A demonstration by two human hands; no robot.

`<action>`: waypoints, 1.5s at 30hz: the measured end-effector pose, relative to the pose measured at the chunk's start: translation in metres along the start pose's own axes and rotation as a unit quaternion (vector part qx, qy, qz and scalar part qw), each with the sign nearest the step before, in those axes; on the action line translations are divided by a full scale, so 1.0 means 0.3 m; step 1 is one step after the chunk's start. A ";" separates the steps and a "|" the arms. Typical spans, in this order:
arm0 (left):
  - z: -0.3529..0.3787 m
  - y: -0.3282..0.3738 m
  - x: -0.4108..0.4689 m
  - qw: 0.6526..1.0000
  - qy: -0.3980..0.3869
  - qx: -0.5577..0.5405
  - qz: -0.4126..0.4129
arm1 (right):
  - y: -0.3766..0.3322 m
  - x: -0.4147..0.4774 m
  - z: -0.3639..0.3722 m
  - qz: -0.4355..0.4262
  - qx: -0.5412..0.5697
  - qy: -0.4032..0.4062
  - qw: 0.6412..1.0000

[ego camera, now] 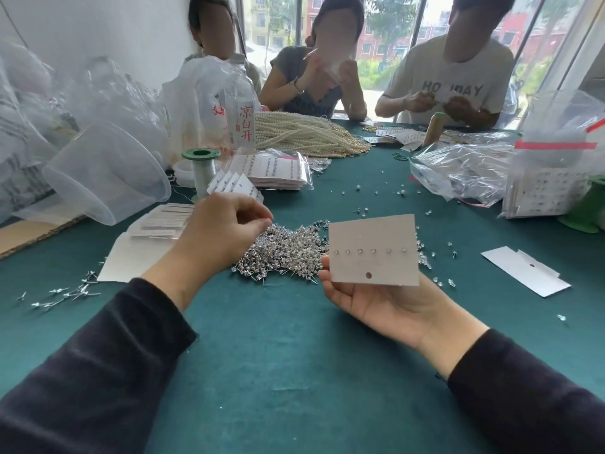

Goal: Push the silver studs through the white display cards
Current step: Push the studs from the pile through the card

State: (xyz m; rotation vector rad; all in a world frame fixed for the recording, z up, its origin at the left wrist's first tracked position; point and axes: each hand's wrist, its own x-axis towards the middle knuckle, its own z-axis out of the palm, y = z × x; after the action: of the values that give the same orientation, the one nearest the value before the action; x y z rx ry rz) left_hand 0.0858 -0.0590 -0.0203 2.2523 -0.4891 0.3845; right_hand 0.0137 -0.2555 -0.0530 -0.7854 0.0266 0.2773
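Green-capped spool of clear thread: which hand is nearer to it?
Left. The left hand is just in front of the green-capped spool; the right hand holds a white card far rightward.

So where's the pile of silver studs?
In the head view, the stud pile lies mid-table, between the left hand and the card held by the right hand.
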 end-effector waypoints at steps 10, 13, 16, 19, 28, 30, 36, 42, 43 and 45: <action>0.091 0.144 -0.078 0.939 -0.020 -0.343 -0.025 | 0.002 -0.024 0.018 0.011 0.006 -0.018 1.000; 0.091 0.137 -0.074 0.944 0.004 -0.328 -0.030 | -0.001 -0.025 0.022 0.001 0.018 -0.007 1.000; 0.103 0.148 -0.083 0.956 0.006 -0.291 -0.010 | -0.002 -0.025 0.023 -0.002 0.014 -0.004 1.000; 0.114 0.154 -0.091 0.963 -0.004 -0.268 -0.003 | -0.003 -0.024 0.025 0.001 0.024 -0.007 1.000; 0.120 0.154 -0.093 0.975 -0.009 -0.220 -0.009 | 0.001 -0.017 0.018 -0.016 0.025 -0.003 1.000; 0.128 0.153 -0.098 0.969 -0.013 -0.245 -0.028 | 0.002 -0.022 0.026 -0.035 -0.019 -0.008 0.999; 0.143 0.157 -0.103 0.854 -0.079 -0.462 -0.225 | 0.005 -0.009 0.030 -0.208 -0.369 0.178 0.888; 0.118 0.155 -0.093 0.740 -0.159 -0.555 -0.344 | 0.006 -0.007 0.022 -0.345 -0.621 0.179 0.681; 0.116 0.156 -0.093 0.733 -0.162 -0.554 -0.358 | 0.005 -0.008 0.025 -0.358 -0.638 0.171 0.660; 0.115 0.152 -0.093 0.737 -0.184 -0.537 -0.368 | 0.006 -0.012 0.028 -0.368 -0.659 0.158 0.637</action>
State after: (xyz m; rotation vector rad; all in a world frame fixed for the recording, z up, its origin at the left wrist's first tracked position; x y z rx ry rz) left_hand 0.0443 -0.1072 -0.0254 1.1691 0.0670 -0.6463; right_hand 0.0092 -0.2493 -0.0479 -2.2262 -0.1949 -0.7734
